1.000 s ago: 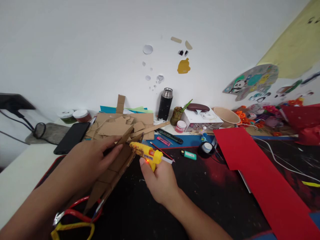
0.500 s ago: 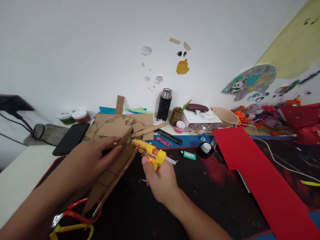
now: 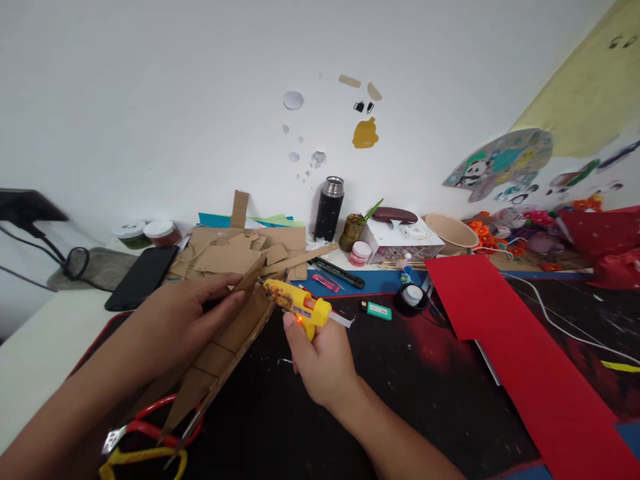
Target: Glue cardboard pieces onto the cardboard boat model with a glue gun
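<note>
My right hand (image 3: 323, 360) is wrapped round a yellow hot glue gun (image 3: 295, 301) with a lit red light and a white glue stick at its back. Its scorched nozzle end points left, close to the far end of a folded cardboard piece (image 3: 225, 343). My left hand (image 3: 200, 313) pinches the upraised flap of that cardboard between thumb and fingers. The near end of the cardboard lies over red-handled scissors (image 3: 160, 420), and a yellow-handled tool (image 3: 143, 457) lies beside them. Whether the nozzle touches the cardboard I cannot tell.
Behind my hands lie cardboard scraps (image 3: 225, 257), a utility knife (image 3: 343, 273) and a green lighter (image 3: 377, 311). A black flask (image 3: 329, 210) stands by the wall. Red sheets (image 3: 530, 360) cover the right side. A black phone (image 3: 143, 277) lies at left.
The cardboard's near end has shifted slightly over the scissors. Both hands and the glue gun stay almost where they were.
</note>
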`<state>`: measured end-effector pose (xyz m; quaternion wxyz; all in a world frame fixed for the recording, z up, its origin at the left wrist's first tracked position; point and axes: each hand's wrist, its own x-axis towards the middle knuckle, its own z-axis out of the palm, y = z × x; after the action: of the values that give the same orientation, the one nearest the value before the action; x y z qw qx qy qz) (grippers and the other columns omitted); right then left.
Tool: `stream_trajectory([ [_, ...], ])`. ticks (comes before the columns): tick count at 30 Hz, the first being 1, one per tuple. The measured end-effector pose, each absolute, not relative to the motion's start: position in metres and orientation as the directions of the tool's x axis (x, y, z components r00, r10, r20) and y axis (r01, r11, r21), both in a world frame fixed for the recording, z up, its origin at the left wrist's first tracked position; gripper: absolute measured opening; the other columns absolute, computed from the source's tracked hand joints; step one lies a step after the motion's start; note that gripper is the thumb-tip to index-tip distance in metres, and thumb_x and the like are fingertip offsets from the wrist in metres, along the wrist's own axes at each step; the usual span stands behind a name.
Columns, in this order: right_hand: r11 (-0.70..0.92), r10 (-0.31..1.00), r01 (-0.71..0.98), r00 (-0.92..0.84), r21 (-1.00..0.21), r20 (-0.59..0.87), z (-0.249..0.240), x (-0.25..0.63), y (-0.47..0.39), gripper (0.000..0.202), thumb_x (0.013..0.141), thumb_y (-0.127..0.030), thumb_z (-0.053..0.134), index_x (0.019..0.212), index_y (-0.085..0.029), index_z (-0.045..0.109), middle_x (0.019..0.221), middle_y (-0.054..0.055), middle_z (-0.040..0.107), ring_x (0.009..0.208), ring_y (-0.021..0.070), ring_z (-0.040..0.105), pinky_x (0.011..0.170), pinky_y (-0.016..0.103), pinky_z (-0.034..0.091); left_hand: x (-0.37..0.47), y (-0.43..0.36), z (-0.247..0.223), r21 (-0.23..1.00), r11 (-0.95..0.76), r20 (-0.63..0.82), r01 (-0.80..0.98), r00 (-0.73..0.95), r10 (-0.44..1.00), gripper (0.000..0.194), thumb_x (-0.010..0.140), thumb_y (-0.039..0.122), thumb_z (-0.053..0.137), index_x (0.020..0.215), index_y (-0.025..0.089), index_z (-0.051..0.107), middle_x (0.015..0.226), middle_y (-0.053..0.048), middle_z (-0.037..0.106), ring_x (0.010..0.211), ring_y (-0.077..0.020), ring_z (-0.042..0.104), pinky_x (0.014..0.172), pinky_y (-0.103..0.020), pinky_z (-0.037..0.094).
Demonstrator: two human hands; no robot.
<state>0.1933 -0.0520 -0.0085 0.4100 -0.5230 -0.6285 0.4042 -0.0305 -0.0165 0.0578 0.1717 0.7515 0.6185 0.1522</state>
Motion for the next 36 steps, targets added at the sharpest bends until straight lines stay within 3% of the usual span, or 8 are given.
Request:
stream_trajectory([
  [12, 0.122, 0.989, 0.341, -0.122, -0.932, 0.085, -0.0065, 0.1943, -0.0533, 0.047, 0.105, -0.050, 0.054, 0.067, -0.024, 0.060, 0.045, -0.001, 0.052, 0.046, 0.0168, 0.058, 0.046, 0.024, 0.040, -0.0292, -0.0166, 0.0601, 0.447, -0.172, -0.001, 0.878, 0.193, 0.981, 0.058, 0.095, 0.064, 0.041, 0.114, 0.028, 0.082, 0.119, -0.010, 0.086, 0.103, -0.0364, 0.081, 0.083, -0.046, 0.059],
  [18, 0.115, 0.990, 0.350, -0.115, -0.930, 0.080, -0.0074, 0.1940, -0.0536, 0.046, 0.105, -0.051, 0.054, 0.069, -0.023, 0.063, 0.045, -0.001, 0.052, 0.047, 0.0169, 0.058, 0.046, 0.024, 0.041, -0.0319, -0.0169, 0.0573, 0.448, -0.165, 0.005, 0.879, 0.182, 0.983, 0.061, 0.095, 0.065, 0.041, 0.122, 0.027, 0.080, 0.124, -0.011, 0.085, 0.109, -0.0364, 0.080, 0.090, -0.048, 0.059],
  [36, 0.114, 0.992, 0.353, -0.096, -0.929, 0.085, -0.0106, 0.1937, -0.0524, 0.047, 0.105, -0.051, 0.054, 0.067, -0.024, 0.061, 0.046, -0.001, 0.051, 0.051, 0.0182, 0.061, 0.047, 0.024, 0.041, -0.0275, -0.0170, 0.0614, 0.435, -0.158, 0.003, 0.887, 0.174, 0.985, 0.060, 0.092, 0.066, 0.041, 0.116, 0.028, 0.082, 0.109, -0.010, 0.087, 0.095, -0.0356, 0.081, 0.079, -0.045, 0.058],
])
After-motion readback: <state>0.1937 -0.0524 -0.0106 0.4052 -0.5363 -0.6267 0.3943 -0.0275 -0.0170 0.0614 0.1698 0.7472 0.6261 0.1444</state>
